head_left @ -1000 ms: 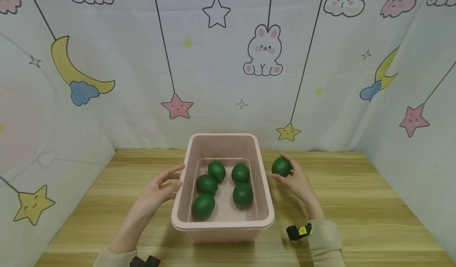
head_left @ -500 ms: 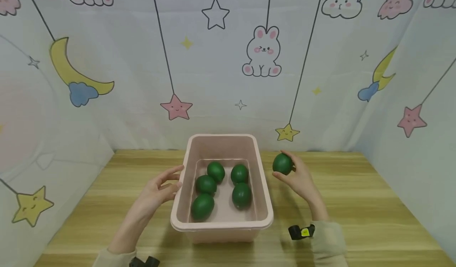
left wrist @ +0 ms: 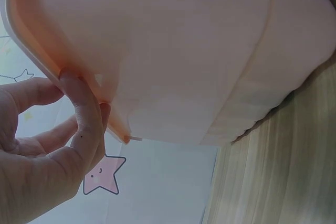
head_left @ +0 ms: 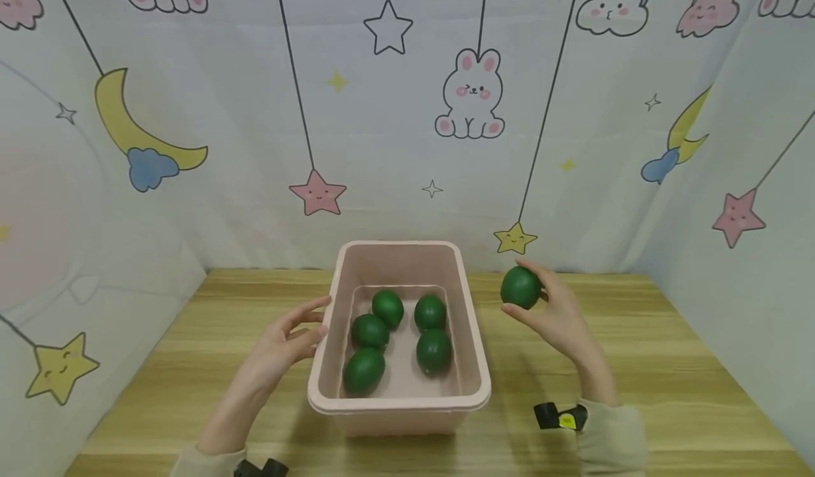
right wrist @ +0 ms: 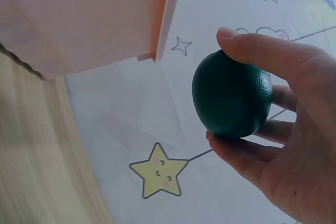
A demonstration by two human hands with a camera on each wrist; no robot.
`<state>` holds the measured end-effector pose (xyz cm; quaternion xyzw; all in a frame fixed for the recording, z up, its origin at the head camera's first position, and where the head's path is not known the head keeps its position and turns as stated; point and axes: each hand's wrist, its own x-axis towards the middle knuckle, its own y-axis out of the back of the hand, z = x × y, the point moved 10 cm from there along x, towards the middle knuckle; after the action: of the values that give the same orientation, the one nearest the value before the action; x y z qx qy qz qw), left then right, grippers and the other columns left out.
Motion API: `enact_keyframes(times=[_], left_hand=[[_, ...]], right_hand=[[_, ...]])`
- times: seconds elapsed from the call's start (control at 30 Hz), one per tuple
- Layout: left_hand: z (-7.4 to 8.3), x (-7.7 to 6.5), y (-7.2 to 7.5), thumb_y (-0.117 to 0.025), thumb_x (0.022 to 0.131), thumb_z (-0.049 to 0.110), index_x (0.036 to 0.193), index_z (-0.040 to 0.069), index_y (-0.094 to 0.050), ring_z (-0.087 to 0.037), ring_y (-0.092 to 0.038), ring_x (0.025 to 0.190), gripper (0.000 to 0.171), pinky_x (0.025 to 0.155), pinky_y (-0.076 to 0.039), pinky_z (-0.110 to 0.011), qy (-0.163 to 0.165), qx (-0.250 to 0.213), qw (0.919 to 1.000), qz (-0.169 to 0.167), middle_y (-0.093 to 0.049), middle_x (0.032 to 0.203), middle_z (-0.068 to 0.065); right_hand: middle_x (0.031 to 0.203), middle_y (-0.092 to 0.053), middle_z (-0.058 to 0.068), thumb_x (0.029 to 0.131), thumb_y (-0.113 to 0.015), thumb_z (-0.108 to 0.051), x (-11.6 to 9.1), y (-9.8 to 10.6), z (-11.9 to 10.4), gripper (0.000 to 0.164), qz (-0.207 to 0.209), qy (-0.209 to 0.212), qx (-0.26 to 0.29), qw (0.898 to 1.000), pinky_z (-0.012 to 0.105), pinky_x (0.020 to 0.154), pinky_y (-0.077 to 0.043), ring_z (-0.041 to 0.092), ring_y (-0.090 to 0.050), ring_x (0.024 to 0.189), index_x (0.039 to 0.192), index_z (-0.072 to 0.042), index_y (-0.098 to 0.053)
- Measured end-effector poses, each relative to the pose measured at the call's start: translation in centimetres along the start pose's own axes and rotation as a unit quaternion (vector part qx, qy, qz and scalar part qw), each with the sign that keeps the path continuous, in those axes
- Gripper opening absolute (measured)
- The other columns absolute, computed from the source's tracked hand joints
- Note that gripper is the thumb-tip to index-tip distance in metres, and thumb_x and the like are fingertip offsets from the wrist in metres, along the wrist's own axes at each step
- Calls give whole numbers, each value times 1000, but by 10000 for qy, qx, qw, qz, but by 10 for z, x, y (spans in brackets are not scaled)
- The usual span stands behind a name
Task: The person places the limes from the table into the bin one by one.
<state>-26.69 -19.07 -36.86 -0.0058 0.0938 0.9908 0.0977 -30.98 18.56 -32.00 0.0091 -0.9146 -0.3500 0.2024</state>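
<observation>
My right hand holds a dark green, smooth, egg-shaped avocado between thumb and fingers, raised to the right of a pale pink plastic bin. In the right wrist view, the avocado shows between the thumb above and the fingers below. Several similar avocados lie inside the bin, among them one at the front left and one at the right. My left hand touches the outer left side of the bin's rim; in the left wrist view, bent fingers reach under the rim's lip.
The bin stands on a wood-grain table. Behind and along both sides hangs a white cloth printed with stars, moons and rabbits. Dark wrist cameras show below each hand, the right one beside a beige sleeve.
My right hand has lifted the avocado and drawn it to the right, away from the bin. The left hand, the bin and the avocados inside stay put.
</observation>
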Motion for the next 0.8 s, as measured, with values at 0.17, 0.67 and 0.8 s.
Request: enact_keyframes(times=[0.17,0.67,0.8], left_hand=[[0,0,1,-59,96,23,146,12,-39,-11,-64,103,55,84,-55,-27,22,10,10000,19,-44,137,-22],[2,-1,2,-58,96,24,147,12,-38,-19,-62,110,56,83,-54,-26,37,41,10000,8,-43,138,-22],[3,-1,1,-58,97,23,147,11,-37,-19,-62,109,56,83,-54,-26,2,-10,10000,-22,-42,138,-23]], right_hand=[[138,-47,19,78,-81,-21,0,5,-17,78,-56,256,-217,9994,53,94,-50,35,-55,116,144,-14,-41],[135,-50,15,76,-82,-26,2,9,-53,76,-373,926,-874,9912,53,91,-52,33,-54,116,141,-16,-45],[136,-50,13,75,-83,-28,2,9,-65,75,-416,1132,-1016,9875,52,89,-52,31,-55,115,139,-15,-46]])
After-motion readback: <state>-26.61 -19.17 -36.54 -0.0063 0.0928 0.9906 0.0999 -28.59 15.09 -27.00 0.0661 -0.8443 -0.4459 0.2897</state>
